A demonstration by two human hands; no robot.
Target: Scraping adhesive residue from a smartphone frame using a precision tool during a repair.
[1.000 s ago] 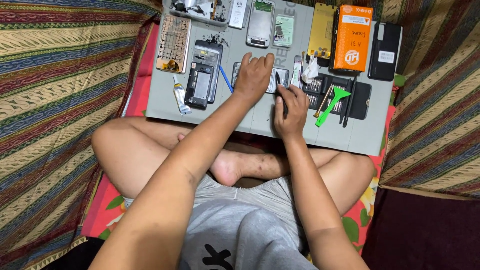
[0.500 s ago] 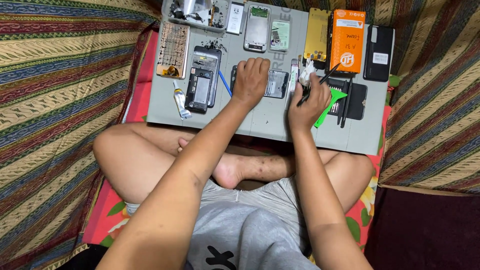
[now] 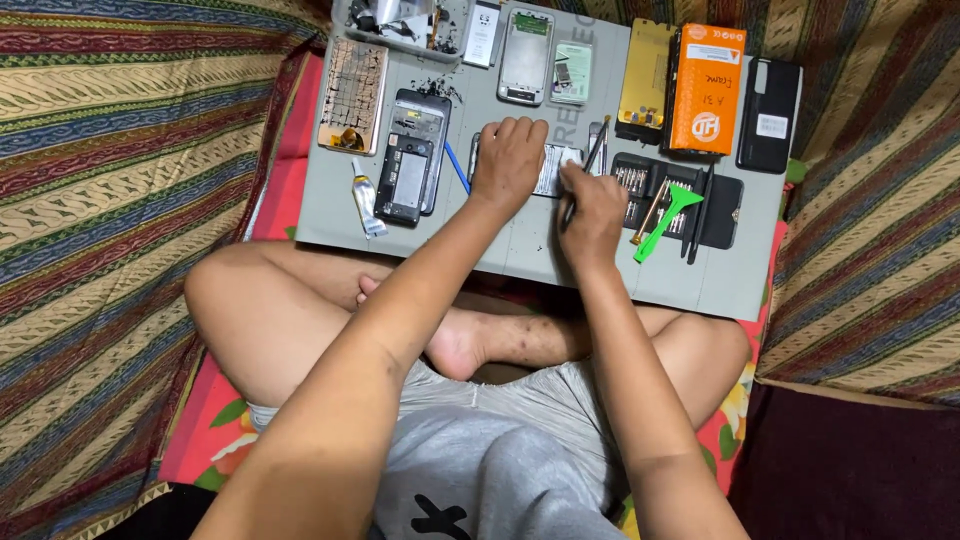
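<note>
Under the left hand [image 3: 507, 160], a mostly hidden phone [image 3: 553, 170], details unclear.

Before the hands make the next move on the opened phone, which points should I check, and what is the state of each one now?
1. Left hand rests flat on the opened phone, holding it on the grey mat: ok.
2. Right hand grips a thin tool whose tip is at the phone: ok.
3. What the tip touches: cannot tell, hidden by the hands.
4. Bit set case lies open beside the right hand: ok.
5. Green pry tool lies across that case, within reach: ok.
6. Loose black bits scattered on the mat near the other phones: not ok.
</note>
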